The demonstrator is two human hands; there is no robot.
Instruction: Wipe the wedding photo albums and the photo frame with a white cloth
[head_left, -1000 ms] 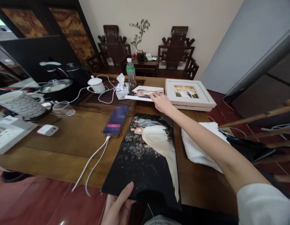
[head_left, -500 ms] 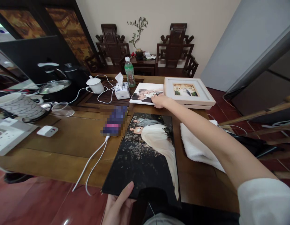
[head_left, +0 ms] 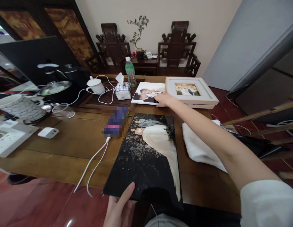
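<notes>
A large black wedding photo album lies over the table's front edge, its cover showing a couple and a long pale dress. My left hand grips its near left corner, thumb on top and fingers underneath. My right arm reaches across the table. At the far side, my right hand holds the near right corner of a white-edged wedding photo album, index finger on the cover; its other fingers are partly hidden. Right beside that album sits a pale framed photo, stacked on another frame-like piece.
Left of the black album are a phone with a white cable, a charger and a power strip. Farther back stand a tissue box, a bottle and a lidded cup. A white towel lies at right.
My right hand has shifted slightly on the corner of the white-edged album, its index finger now straighter. My left hand and the black album stay put.
</notes>
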